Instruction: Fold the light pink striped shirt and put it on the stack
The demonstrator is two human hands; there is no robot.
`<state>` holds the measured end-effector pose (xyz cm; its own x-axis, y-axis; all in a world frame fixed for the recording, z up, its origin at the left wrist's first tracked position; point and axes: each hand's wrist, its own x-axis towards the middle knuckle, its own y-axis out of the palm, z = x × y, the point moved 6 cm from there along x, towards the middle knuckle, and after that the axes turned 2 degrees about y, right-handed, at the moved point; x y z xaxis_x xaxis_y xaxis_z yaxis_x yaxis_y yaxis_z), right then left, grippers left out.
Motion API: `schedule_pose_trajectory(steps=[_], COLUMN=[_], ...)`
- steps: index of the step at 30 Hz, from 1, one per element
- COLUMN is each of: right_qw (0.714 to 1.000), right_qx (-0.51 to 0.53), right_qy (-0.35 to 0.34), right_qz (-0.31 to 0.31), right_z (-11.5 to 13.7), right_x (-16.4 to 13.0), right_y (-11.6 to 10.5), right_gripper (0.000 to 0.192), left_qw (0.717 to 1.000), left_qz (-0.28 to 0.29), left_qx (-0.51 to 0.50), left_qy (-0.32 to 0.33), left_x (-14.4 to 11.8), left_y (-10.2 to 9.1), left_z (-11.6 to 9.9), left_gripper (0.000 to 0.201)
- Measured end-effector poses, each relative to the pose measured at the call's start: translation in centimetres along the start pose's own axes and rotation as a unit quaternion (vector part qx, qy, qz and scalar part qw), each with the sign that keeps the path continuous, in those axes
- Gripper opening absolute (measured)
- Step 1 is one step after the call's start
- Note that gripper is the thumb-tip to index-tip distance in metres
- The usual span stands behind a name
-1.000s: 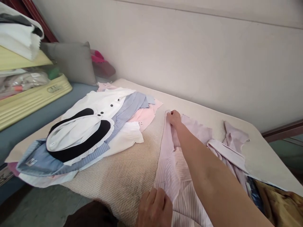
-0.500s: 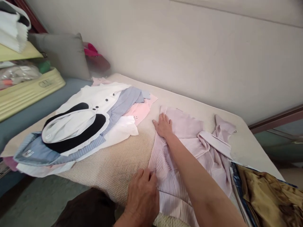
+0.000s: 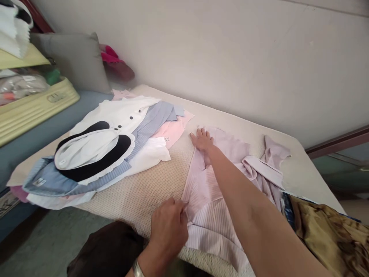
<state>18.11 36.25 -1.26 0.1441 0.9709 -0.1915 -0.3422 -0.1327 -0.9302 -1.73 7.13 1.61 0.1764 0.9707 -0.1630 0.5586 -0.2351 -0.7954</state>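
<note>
- Head view looks down on a pale pink striped shirt (image 3: 207, 192) spread flat on the beige dotted ironing pad (image 3: 144, 192), and that shirt is our landmark
- Left hand (image 3: 170, 227) sits at the shirt's near left edge, fingers and thumb clamped together on a pinch of the striped cloth
- Right hand (image 3: 201, 139) lies at the shirt's far left corner, palm down, fingers stretched out flat and slightly apart, pressing the fabric onto the pad
- Right forearm runs straight across the middle of the shirt
- Left of the shirt, and apart from it, a loose pile of white, blue and pink garments (image 3: 109, 150) with black trim on top
- Right of the shirt, touching its edge, crumpled golden-brown satin cloth (image 3: 331, 227)
- Well beyond the pile, far left of the shirt, a grey square cushion (image 3: 72, 61) leans at the wall
</note>
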Motion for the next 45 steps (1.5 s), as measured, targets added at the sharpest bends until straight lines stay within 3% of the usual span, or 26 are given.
schedule_pose_trajectory(steps=[3, 7, 10, 13, 15, 17, 20, 22, 27, 34, 39, 42, 45], right_qw=[0.998, 0.98, 0.96, 0.931, 0.907, 0.885, 0.876, 0.884, 0.898, 0.909, 0.923, 0.926, 0.924], right_qx=[0.033, 0.068, 0.083, 0.023, -0.029, -0.058, -0.074, -0.076, -0.057, -0.043, -0.057, -0.123, -0.215], right_qy=[-0.048, -0.157, -0.227, -0.333, -0.399, -0.445, -0.458, -0.438, -0.399, -0.388, -0.356, -0.344, -0.295], right_qz=[-0.018, -0.098, -0.144, -0.147, -0.131, -0.124, -0.131, -0.147, -0.176, -0.144, -0.132, -0.098, -0.114], right_z=[-0.8, -3.0, -3.6, -1.4, 0.4, 1.8, 2.7, 2.6, 2.7, 3.2, 1.8, -0.3, -3.0], right_x=[-5.4, -18.6, -27.7, -32.7, -34.0, -34.2, -33.6, -33.1, -32.6, -32.9, -34.6, -36.3, -37.6], right_y=[-2.3, -4.3, -3.6, -1.6, -0.1, 0.9, 1.5, 1.3, 1.2, 1.7, -0.7, -0.1, 1.2], right_gripper=[0.071, 0.052, 0.041, 0.055, 0.054, 0.039, 0.014, 0.008, 0.008, 0.014, 0.011, 0.026, 0.041], left_qw=[0.989, 0.942, 0.951, 0.978, 0.986, 0.988, 0.989, 0.99, 0.994, 0.998, 0.998, 0.999, 0.999], left_qz=[-0.082, -0.202, -0.19, -0.134, -0.098, -0.064, -0.025, -0.019, -0.059, 0.012, 0.002, -0.013, -0.016], left_qx=[-0.124, -0.267, -0.243, -0.157, -0.133, -0.134, -0.083, -0.016, 0.071, 0.067, 0.055, 0.044, 0.043], left_qy=[-0.022, -0.007, -0.003, -0.011, 0.0, 0.045, 0.124, 0.136, 0.051, -0.02, -0.018, 0.0, 0.005], left_x=[0.5, 0.6, 0.7, 0.8, 0.6, 0.0, -1.2, -1.6, -1.1, -1.1, -1.1, -0.9, -0.7], left_y=[-2.5, -4.7, -4.3, -3.5, -3.3, -3.2, -2.6, -1.9, -1.8, -1.8, -1.9, -2.0, -1.9], left_z=[1.1, 1.8, 1.6, 1.4, 1.1, 0.3, -1.4, -2.0, -0.8, 1.0, 0.8, 0.5, 0.4], left_gripper=[0.017, 0.016, 0.014, 0.016, 0.018, 0.025, 0.033, 0.027, 0.013, 0.008, 0.006, 0.008, 0.009])
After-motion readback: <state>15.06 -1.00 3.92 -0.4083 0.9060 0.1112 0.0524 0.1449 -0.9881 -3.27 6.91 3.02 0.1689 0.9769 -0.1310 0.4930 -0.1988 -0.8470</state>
